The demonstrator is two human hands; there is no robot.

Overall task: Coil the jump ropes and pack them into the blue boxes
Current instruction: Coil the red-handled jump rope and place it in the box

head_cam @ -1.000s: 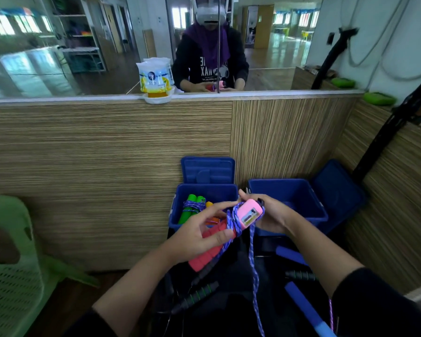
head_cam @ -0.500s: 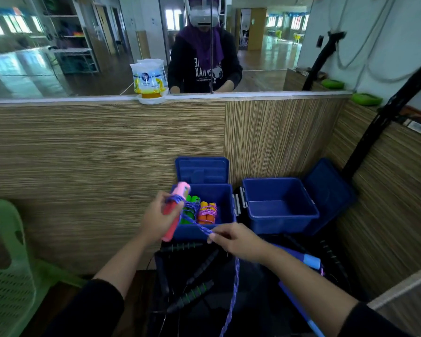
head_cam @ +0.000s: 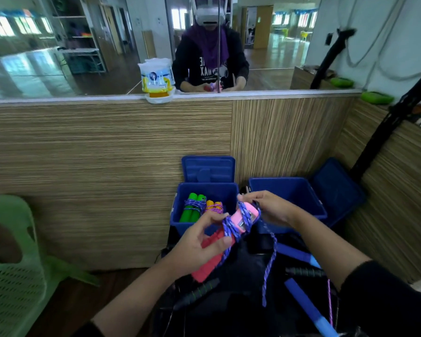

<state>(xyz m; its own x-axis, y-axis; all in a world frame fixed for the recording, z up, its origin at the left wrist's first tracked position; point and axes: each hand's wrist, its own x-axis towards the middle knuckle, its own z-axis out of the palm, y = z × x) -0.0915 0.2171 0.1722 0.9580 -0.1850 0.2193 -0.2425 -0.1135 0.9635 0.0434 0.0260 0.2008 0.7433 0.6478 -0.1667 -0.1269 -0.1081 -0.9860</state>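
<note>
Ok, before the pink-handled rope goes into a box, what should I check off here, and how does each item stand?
1. Pink handles held together: ok, the left hand grips them.
2. Purple cord wound round the handles: ok, several turns cross them.
3. Cord fully coiled: not ok, a loose tail hangs below the right hand, which pinches the cord.
4. End tucked or secured: cannot tell.
5. Left blue box open with room: ok, lid up; it holds the green-handled bundle and the orange-handled bundle, with space beside them.
6. Right blue box open: ok, though its floor is partly hidden by the right hand.
</note>
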